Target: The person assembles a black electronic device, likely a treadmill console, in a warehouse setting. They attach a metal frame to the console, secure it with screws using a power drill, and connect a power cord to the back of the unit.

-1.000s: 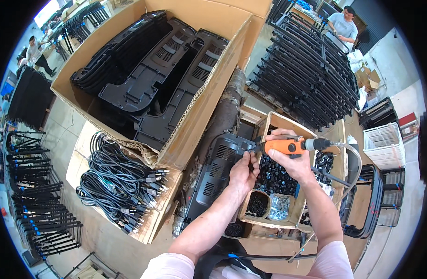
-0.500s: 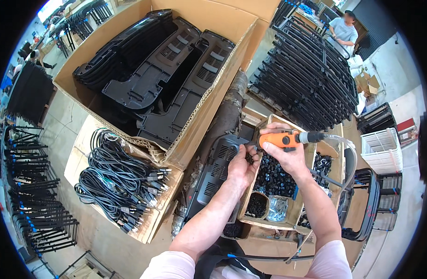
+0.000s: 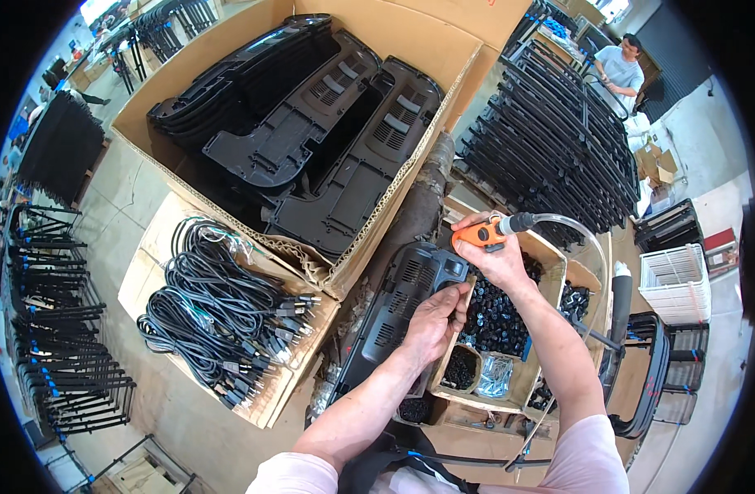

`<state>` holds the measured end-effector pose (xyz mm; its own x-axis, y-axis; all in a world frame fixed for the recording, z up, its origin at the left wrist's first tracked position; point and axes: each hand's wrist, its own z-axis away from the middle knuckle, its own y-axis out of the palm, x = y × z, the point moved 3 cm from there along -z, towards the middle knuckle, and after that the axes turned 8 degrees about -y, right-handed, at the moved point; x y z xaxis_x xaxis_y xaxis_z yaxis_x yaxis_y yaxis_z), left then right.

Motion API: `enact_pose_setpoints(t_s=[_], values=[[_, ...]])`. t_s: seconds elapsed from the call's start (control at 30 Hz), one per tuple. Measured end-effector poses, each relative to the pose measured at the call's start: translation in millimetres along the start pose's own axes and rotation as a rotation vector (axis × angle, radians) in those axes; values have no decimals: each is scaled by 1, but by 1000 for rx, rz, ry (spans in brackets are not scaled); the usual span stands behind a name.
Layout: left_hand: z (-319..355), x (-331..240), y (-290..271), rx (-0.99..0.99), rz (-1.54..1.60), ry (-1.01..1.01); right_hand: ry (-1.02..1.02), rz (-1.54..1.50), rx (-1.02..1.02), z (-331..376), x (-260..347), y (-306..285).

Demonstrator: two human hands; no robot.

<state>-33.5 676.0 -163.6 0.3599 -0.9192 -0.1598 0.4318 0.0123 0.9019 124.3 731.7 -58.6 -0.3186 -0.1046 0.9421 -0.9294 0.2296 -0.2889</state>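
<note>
Left hand [image 3: 431, 321] closed over the near right edge of a black vented panel [image 3: 398, 305], fingers curled onto its rim. Right hand [image 3: 501, 259] wrapped around an orange air screwdriver [image 3: 482, 235], clear hose [image 3: 571, 239] looping off to the right. Panel lying between the big carton and the small parts box [image 3: 550, 272] — long axis running from lower left, near the body, up toward the right, vented face upward. Tool roughly level, hose end pointing right, working end toward the panel's upper corner; tip itself hidden by the fingers. Best done with the panel pinned flat and the tool held square to the screw before triggering — judged, not seen. Farther off: coiled black cables [image 3: 221, 305], a carton of stacked black shells [image 3: 311, 140], racks of black frames [image 3: 550, 140].
</note>
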Motion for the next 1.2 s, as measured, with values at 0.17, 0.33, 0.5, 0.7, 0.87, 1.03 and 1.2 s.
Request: enact_pose_setpoints(t_s=[0.17, 0.33, 0.5, 0.7, 0.87, 1.03, 1.2], values=[[1, -9, -4, -109, -94, 85, -8, -6, 15, -4, 1, 4], [8, -16, 2, -274, -142, 129, 10, -26, 6, -2, 5, 5], [13, -18, 3, -290, -107, 119, 43, -4, -31, -2, 4, 6], [20, -27, -7, -361, -25, 64, 15, -165, -108, 23, 36, 2], [19, -36, -7, -420, 168, 16, 35, -210, -48, 48, 85, 5], [10, -34, -11, -256, 332, 21, 38, -203, -34, 57, 85, 13], [11, -39, -14, -168, 374, 10, 56, -225, -38, 59, 86, 21]])
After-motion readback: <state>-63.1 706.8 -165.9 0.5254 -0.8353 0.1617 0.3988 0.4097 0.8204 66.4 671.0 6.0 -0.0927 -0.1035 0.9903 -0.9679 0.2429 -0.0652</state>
